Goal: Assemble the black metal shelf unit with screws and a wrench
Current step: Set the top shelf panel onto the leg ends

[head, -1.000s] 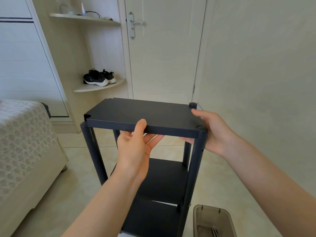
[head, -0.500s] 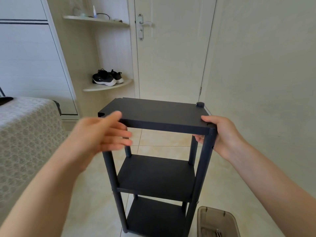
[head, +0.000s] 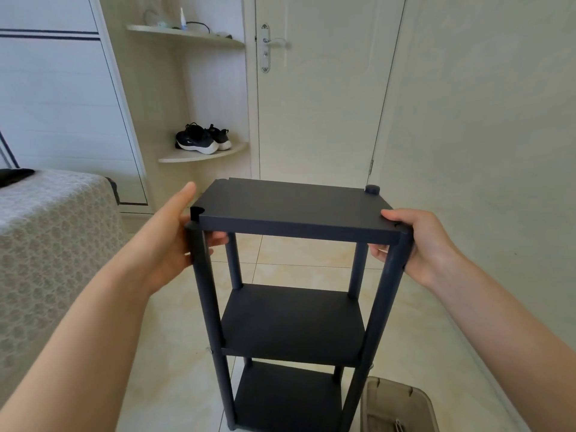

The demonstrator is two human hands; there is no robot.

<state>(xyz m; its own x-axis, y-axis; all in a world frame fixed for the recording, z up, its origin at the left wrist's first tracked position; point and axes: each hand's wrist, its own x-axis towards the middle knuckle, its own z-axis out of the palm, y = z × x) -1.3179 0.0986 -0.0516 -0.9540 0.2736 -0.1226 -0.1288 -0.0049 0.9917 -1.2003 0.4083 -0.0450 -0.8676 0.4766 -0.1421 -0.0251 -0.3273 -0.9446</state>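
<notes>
The black metal shelf unit (head: pixel 290 210) stands upright on the tiled floor, with three flat shelves between four round posts. My left hand (head: pixel 168 241) grips the near left corner of the top shelf, thumb up along the side and fingers curled under behind the post. My right hand (head: pixel 420 241) grips the near right corner, thumb on top of the shelf and fingers underneath. The near left post top sits a little below the shelf's corner notch. No screws or wrench show outside the box.
A brown translucent plastic box (head: pixel 399 406) sits on the floor at the unit's right foot. A bed with a patterned cover (head: pixel 46 244) is on the left. Behind are a closed door (head: pixel 314 88), corner shelves with black shoes (head: pixel 202 138), and a wall close on the right.
My left hand left the front edge of the top shelf, swung out to the left, and now grips the near left corner. The right hand kept its hold.
</notes>
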